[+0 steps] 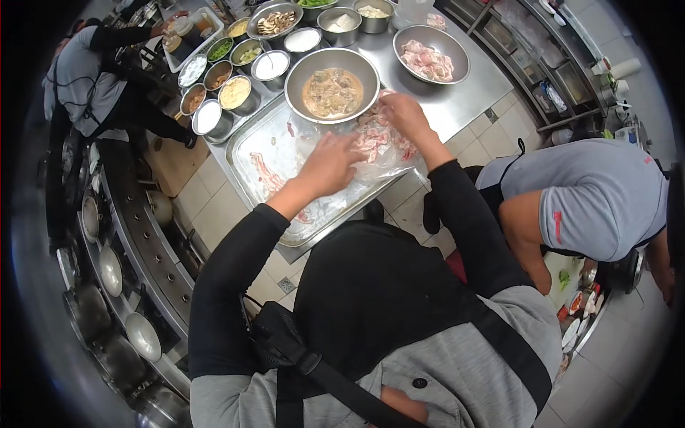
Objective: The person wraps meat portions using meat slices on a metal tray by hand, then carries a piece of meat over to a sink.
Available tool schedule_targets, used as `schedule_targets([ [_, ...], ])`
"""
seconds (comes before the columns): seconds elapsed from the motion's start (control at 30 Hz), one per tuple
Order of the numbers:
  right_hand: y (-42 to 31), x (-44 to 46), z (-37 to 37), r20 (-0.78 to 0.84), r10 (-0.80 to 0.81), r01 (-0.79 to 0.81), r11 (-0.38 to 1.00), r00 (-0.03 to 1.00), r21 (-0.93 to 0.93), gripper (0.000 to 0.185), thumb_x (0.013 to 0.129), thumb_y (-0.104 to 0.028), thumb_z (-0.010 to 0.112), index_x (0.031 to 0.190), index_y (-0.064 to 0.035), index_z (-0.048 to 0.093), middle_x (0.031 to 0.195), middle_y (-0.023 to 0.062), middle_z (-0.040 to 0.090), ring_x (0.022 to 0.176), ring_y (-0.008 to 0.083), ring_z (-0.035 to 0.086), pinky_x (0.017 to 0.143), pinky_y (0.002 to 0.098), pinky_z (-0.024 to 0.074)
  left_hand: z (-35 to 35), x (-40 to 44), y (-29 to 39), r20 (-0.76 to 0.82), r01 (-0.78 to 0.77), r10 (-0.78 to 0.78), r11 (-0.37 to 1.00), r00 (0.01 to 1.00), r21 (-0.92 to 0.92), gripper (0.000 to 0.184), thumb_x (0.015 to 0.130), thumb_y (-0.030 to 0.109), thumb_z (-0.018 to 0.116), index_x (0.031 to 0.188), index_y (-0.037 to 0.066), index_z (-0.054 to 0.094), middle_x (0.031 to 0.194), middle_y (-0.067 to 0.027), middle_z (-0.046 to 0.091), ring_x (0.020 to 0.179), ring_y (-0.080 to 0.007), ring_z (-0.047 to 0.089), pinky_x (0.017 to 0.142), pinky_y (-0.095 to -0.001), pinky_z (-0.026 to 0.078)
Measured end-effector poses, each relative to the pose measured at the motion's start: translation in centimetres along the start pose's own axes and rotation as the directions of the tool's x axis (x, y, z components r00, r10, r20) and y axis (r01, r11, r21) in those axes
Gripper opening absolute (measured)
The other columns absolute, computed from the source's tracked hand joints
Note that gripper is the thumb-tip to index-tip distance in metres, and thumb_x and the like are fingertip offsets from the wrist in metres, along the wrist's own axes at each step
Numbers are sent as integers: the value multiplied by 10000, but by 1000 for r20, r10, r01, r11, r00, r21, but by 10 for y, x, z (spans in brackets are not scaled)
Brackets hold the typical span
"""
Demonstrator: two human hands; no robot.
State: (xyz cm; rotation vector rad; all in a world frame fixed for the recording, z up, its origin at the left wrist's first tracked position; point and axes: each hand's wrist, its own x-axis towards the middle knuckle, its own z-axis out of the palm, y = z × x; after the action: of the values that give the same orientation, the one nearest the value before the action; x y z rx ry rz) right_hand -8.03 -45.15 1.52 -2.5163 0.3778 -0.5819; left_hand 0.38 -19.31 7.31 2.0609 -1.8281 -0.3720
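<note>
Thin slices of raw pink meat [372, 140] lie heaped on a clear plastic bag [379, 170], over a shallow metal tray [239, 151]. My left hand [330, 165] reaches over the bag from the left, fingers stretched apart and nothing held in them. At the heap's upper right edge, my right hand [407, 118] has its fingers curled down onto meat slices; the fingertips are partly hidden. Just beyond both hands stands a metal bowl [292, 87] of meat in brownish liquid. A few meat strips [265, 175] lie on the tray's left side.
Another bowl [459, 71] with raw meat pieces stands at the back right. Several containers of ingredients, including sliced mushrooms [276, 23], crowd the back left. One person [599, 192] bends over at my right; another person [93, 78] works at far left. Woks [143, 335] line the left.
</note>
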Motion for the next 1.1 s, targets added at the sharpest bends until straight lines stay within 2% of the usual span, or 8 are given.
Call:
schedule_targets([
  [0.27, -8, 10, -24, 247, 123, -141, 988, 961, 57, 178, 887, -173, 676, 947, -10, 721, 841, 193, 703, 793, 323, 693, 746, 412, 534, -22, -39, -6, -112, 70, -128, 904, 985, -422, 271, 917, 140, 700, 1176, 64, 696, 1257, -144, 652, 1148, -295, 651, 969, -389, 523],
  [0.37, -8, 7, -48, 417, 153, -349, 823, 896, 448, 243, 984, -230, 639, 933, 0, 697, 786, 81, 685, 731, 169, 643, 696, 326, 511, -29, -58, -19, -110, 164, -285, 780, 952, -604, 248, 945, 165, 689, 1149, 29, 721, 1088, -114, 722, 1005, -220, 697, 913, -344, 536],
  [0.47, -49, 17, -85, 456, 7, -310, 743, 890, 593, 277, 1049, -237, 574, 942, 1, 670, 795, -2, 652, 746, 77, 592, 684, 278, 498, -40, -43, -17, -90, 195, -413, 597, 906, -779, 280, 951, 166, 701, 1189, 18, 708, 1083, -96, 723, 996, -164, 685, 912, -332, 537],
  [0.53, -73, 24, -95, 480, -39, -312, 713, 876, 628, 203, 1054, -197, 567, 996, -15, 633, 841, -16, 650, 757, 51, 591, 678, 230, 483, -51, -13, -2, -219, -2, -411, 467, 885, -884, 314, 947, 185, 722, 1209, 14, 696, 1093, -94, 715, 1001, -141, 664, 920, -312, 535],
  [0.63, -98, 34, -97, 561, -62, -351, 723, 825, 596, 153, 1059, -206, 571, 1045, -54, 580, 912, -17, 643, 796, 29, 574, 693, 206, 467, -60, 34, 21, -364, -116, -396, 527, 843, -842, 322, 936, 206, 741, 1188, 10, 699, 1022, -82, 716, 949, -126, 671, 860, -303, 553],
  [0.77, -104, 41, -79, 361, -13, -267, 649, 932, 712, 211, 1057, -225, 576, 1123, -26, 551, 952, 37, 676, 789, 75, 626, 702, 235, 494, -71, 52, 1, -143, 114, -413, 538, 900, -835, 289, 966, 205, 721, 1157, -11, 702, 957, -18, 711, 841, -81, 644, 774, -259, 555],
  [0.87, -128, 29, -89, 408, 56, -394, 406, 911, 825, 238, 1047, -223, 600, 1179, -37, 534, 971, 46, 684, 801, 90, 640, 734, 242, 496, -88, 53, -6, -187, 56, -332, 605, 925, -794, 284, 962, 227, 732, 1113, -13, 716, 914, -8, 714, 778, -54, 635, 699, -228, 547],
  [1.1, -105, -3, -39, 462, -39, -412, 395, 886, 821, 250, 1016, -170, 642, 1184, 0, 570, 966, 47, 685, 828, 105, 659, 756, 251, 522, -158, 14, -42, -272, -5, -345, 611, 898, -791, 299, 937, 256, 754, 1057, -19, 750, 901, -20, 732, 763, -70, 645, 709, -237, 542],
])
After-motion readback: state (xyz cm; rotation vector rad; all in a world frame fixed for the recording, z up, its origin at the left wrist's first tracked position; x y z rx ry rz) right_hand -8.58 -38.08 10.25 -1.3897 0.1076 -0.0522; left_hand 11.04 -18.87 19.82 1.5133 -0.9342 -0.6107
